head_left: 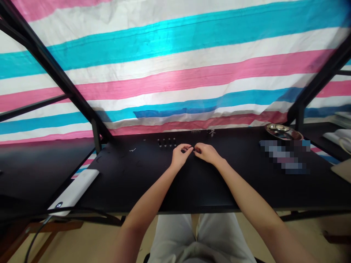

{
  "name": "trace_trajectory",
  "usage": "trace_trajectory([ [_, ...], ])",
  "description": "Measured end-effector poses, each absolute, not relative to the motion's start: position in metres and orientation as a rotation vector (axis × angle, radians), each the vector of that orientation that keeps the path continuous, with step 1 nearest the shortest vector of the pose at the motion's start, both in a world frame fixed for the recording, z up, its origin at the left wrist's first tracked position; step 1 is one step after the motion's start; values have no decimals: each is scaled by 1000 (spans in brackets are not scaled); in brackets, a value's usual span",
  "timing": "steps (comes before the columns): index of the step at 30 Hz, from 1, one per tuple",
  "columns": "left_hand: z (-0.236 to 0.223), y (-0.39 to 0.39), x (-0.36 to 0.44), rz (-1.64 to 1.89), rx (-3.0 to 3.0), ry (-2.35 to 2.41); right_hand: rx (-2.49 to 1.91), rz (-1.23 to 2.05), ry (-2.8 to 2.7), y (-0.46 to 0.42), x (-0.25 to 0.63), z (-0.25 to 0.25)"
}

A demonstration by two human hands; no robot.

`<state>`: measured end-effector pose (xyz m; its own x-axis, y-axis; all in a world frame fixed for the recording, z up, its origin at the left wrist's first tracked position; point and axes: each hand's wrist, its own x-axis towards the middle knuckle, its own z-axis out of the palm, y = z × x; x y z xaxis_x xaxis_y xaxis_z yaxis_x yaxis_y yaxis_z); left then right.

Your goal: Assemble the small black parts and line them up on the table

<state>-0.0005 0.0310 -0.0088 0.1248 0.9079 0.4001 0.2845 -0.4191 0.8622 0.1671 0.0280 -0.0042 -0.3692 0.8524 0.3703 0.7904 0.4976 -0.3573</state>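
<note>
My left hand [181, 155] and my right hand [206, 152] meet at the middle of a black table [142, 182], fingertips pinched together around something too small to make out. Just beyond the left hand stands a short row of small dark upright parts [166, 142]. Another small cluster of dark parts [196, 132] and a tiny pale piece [211, 133] lie farther back near the striped tarp.
A pink, white and blue striped tarp [175, 73] hangs behind the table, framed by black metal bars [55, 73]. A metal bowl [282, 131] sits at the back right. A white power strip [75, 191] with a cable lies at the left edge. A small pale scrap [132, 149] lies on the table.
</note>
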Motion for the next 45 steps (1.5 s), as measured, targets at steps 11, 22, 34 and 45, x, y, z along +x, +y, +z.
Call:
trace_trajectory([
  [11, -17, 35, -19, 995, 1790, 1276, -1299, 440, -1962, 38, 155, -18],
  [22, -2, 33, -37, 672, 2308, 1735, -1382, 537, -2015, 95, 120, -20],
  [34, 12, 13, -34, 358, 2601, 1727, -1509, 532, -2140, 115, 93, -21],
  [45, 14, 7, -30, 296, 2621, 1710, -1518, 605, -2164, 117, 96, -15],
])
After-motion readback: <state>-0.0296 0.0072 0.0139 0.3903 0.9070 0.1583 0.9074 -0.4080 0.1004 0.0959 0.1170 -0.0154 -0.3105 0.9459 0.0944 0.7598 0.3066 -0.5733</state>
